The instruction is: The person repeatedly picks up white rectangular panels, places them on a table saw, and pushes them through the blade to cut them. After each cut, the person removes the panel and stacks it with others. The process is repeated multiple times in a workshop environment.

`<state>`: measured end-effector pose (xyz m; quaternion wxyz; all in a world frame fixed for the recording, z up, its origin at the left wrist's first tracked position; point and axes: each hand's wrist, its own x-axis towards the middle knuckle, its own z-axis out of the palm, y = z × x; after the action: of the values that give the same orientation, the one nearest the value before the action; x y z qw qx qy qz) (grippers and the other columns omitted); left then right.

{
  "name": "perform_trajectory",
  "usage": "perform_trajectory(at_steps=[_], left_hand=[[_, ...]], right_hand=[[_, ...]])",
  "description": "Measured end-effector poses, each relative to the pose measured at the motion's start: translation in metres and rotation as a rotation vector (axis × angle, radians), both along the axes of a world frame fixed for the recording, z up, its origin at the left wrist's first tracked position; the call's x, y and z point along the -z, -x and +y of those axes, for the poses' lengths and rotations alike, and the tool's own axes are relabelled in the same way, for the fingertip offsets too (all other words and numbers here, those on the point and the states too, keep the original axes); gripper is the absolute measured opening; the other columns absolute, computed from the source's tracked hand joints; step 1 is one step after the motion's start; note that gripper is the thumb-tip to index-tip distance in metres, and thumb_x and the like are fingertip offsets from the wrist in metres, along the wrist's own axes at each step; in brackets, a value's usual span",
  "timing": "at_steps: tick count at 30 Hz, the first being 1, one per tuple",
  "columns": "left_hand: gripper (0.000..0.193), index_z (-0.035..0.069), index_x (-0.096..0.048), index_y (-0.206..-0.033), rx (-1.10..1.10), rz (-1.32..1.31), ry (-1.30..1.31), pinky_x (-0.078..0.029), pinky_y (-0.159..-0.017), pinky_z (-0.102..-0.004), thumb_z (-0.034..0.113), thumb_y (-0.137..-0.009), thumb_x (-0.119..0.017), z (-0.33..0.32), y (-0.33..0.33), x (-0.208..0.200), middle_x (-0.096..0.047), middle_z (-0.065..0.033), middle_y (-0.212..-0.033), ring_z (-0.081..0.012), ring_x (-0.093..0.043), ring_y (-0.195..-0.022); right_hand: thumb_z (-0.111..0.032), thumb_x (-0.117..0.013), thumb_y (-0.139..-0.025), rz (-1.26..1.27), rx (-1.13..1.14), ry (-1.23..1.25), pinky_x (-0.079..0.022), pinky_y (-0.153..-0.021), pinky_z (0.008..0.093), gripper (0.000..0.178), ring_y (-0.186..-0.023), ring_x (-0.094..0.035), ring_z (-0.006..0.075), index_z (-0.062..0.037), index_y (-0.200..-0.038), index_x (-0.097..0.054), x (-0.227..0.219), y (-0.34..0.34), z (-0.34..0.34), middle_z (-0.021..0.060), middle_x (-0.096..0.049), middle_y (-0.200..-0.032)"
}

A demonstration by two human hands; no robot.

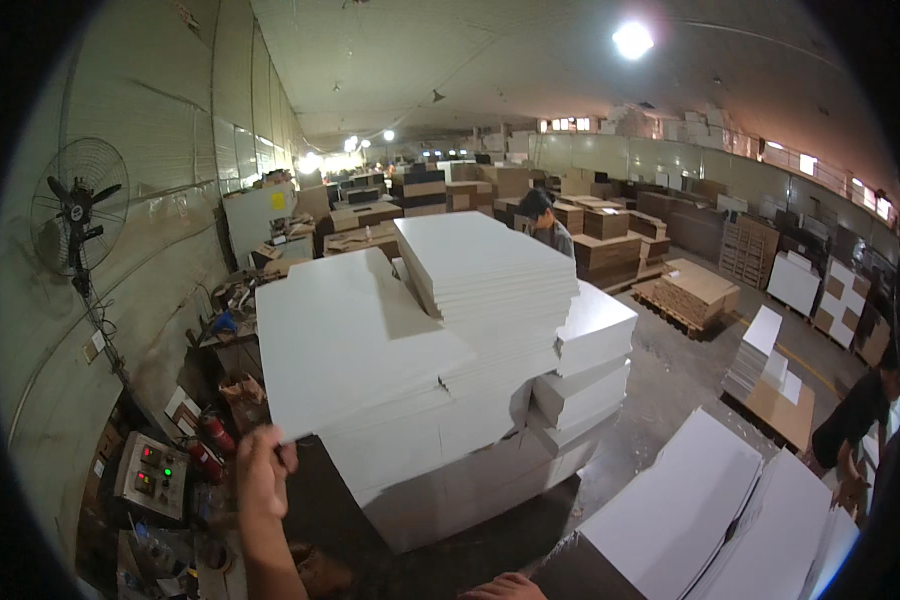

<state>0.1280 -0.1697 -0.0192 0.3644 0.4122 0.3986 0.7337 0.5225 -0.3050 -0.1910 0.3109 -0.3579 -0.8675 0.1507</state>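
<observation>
Two hands show at the lower edge of the frame. The left hand [262,470] rises from the lower left, its fingers pinching the near corner of the top white sheet [345,335], which lies on a tall stack of white boards [470,400] filling the middle of the frame. That sheet sits slightly askew, its corner jutting past the pile below. The right hand [505,588] is barely in view at the bottom centre; only the knuckles show, so I cannot tell whether it is spread or closed. It lies close to the dark edge of another pile of white sheets [690,500] at the lower right.

At the lower left stands a grey control box [152,475] with red and green lamps, with red fire extinguishers [213,440] just beside it. A wall fan [78,205] hangs at the upper left. Behind the stack, a person [542,220] bends over brown cardboard piles [610,250], and another person in black [855,420] stoops at the right edge.
</observation>
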Motion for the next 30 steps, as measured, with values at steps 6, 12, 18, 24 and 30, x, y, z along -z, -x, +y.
perform_trajectory(at_steps=[6, 12, 18, 24, 30], left_hand=[[0.045, 0.006, -0.067, -0.13, 0.37, -0.022, -0.038, -0.046, -0.073, -0.0458, 0.04, -0.102, -0.072, -0.032, -0.046, 0.002, -0.067, -0.008, -0.104, -0.0236, -0.062, -0.089], [0.03, 0.002, -0.072, -0.118, 0.154, -0.418, 0.007, -0.055, -0.09, -0.0422, 0.027, -0.101, -0.072, -0.003, -0.077, -0.003, -0.074, -0.0091, -0.113, -0.0261, -0.069, -0.102], [0.057, 0.003, -0.063, -0.146, 0.331, -0.424, -0.102, -0.059, -0.102, -0.0518, 0.024, -0.093, -0.071, 0.01, -0.067, 0.014, -0.07, -0.0114, -0.131, -0.0318, -0.069, -0.121], [0.058, 0.002, -0.064, -0.145, 0.234, -0.338, -0.064, -0.055, -0.11, -0.0501, 0.021, -0.091, -0.07, -0.011, -0.078, 0.043, -0.07, -0.0121, -0.131, -0.0325, -0.07, -0.121], [0.066, 0.001, -0.061, -0.151, 0.304, -0.203, 0.104, -0.054, -0.112, -0.0497, 0.007, -0.088, -0.078, -0.061, -0.11, 0.108, -0.069, -0.012, -0.134, -0.0331, -0.068, -0.127]], right_hand=[[-0.031, -0.083, -0.092, 0.007, -0.015, 0.114, -0.054, -0.104, 0.0514, 0.038, -0.109, -0.075, 0.0327, -0.0145, -0.125, -0.08, 0.002, -0.01, -0.013, 0.009, -0.081, -0.117], [-0.037, -0.08, -0.094, 0.034, -0.003, 0.114, -0.055, -0.104, 0.051, 0.039, -0.111, -0.076, 0.0325, -0.0149, -0.127, -0.08, 0.001, -0.013, -0.017, 0.0093, -0.082, -0.119], [-0.031, -0.079, -0.094, 0.051, 0.082, 0.12, -0.055, -0.105, 0.0516, 0.036, -0.113, -0.076, 0.0332, -0.017, -0.127, -0.081, -0.01, -0.017, -0.021, 0.0108, -0.082, -0.12], [-0.021, -0.076, -0.093, 0.056, 0.099, 0.153, -0.055, -0.106, 0.0509, 0.038, -0.115, -0.076, 0.0348, -0.0134, -0.129, -0.081, -0.013, -0.015, -0.014, 0.0149, -0.082, -0.119], [-0.026, -0.066, -0.113, 0.828, 0.063, 0.794, -0.055, -0.105, 0.0431, 0.033, -0.124, -0.072, 0.0255, -0.004, -0.138, -0.074, -0.026, 0.017, -0.008, 0.0113, -0.078, -0.137]])
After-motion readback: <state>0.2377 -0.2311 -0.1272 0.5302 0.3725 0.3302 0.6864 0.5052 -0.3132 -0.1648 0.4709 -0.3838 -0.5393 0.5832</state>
